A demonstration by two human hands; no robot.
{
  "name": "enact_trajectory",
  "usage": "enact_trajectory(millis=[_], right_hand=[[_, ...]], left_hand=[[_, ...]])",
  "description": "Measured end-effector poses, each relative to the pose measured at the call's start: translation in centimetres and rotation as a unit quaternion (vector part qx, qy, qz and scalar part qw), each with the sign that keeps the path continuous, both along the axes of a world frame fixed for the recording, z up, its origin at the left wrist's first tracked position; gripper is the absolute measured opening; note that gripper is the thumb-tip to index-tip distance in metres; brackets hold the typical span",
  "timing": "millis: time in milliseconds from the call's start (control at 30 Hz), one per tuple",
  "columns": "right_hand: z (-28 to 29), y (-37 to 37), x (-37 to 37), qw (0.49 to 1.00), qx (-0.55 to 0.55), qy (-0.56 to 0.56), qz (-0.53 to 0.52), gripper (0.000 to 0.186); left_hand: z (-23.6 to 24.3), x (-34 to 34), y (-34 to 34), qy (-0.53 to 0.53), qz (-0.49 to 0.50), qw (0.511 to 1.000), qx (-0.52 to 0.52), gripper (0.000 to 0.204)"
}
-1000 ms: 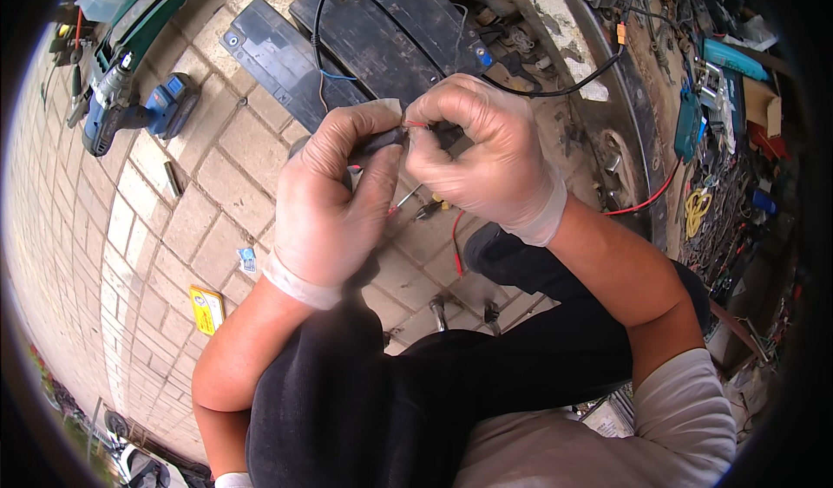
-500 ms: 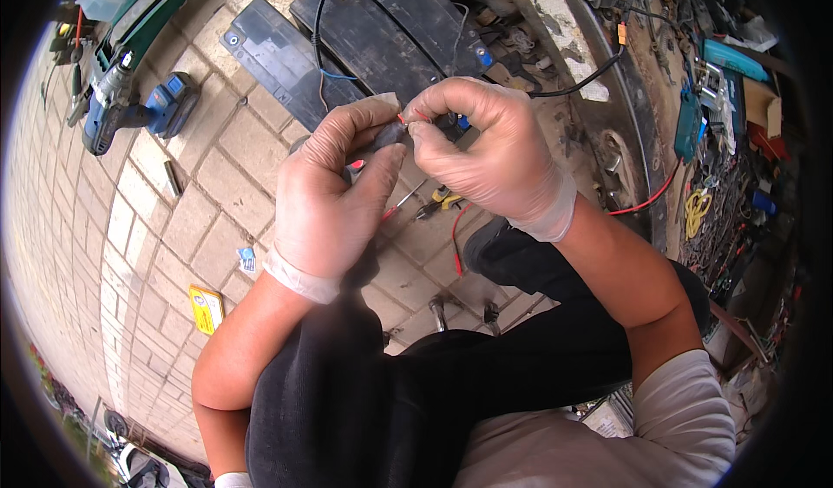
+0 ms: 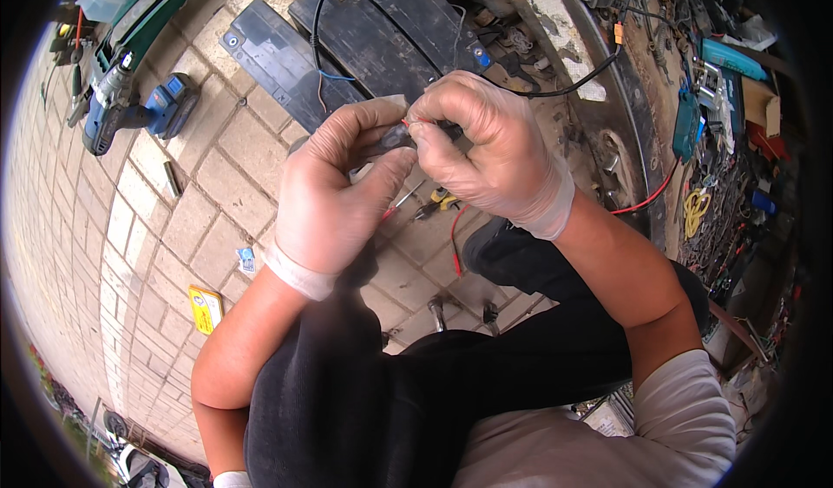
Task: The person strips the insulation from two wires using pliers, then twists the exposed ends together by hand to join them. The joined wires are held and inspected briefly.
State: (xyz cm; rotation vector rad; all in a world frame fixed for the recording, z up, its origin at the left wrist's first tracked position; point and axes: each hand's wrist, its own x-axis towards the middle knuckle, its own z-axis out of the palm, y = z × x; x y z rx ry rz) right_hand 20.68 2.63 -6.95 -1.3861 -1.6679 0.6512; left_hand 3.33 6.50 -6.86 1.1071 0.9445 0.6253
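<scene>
In front of the black batteries point(image 3: 364, 28), my gloved hands meet fingertip to fingertip. My left hand point(image 3: 317, 197) is closed round a small dark piece point(image 3: 394, 137), mostly covered by the fingers. At the end of that piece my right hand point(image 3: 499, 145) pinches a thin bit of red wire point(image 3: 406, 124); how the two join is hidden. Below the hands, a screwdriver point(image 3: 403, 198) and yellow-handled pliers point(image 3: 441, 200) lie on the paving, beside a red lead point(image 3: 455, 249).
On the left stand a blue cordless drill point(image 3: 108, 115) and a blue battery pack point(image 3: 171, 106). A yellow box point(image 3: 206, 309) lies by my left forearm. A metal frame edge point(image 3: 629, 98), black cable point(image 3: 573, 91) and cluttered tools bound the right side.
Both hands have shifted slightly, the left a little to the right, with fingertips pressed closer together. Less of the red wire shows now. The hold itself looks the same.
</scene>
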Motion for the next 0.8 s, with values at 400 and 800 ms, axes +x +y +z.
enact_trajectory(millis=[400, 800], right_hand=[[-1.0, -0.6, -0.1, 0.994, 0.05, -0.098, 0.017, 0.011], [-2.2, -1.6, -4.0, 0.971, -0.084, 0.14, -0.173, 0.008]], left_hand=[[-0.6, -0.1, 0.3, 0.046, -0.012, 0.999, 0.003, 0.012], [-1.7, 0.5, 0.2, 0.157, 0.012, 0.964, 0.215, 0.008]])
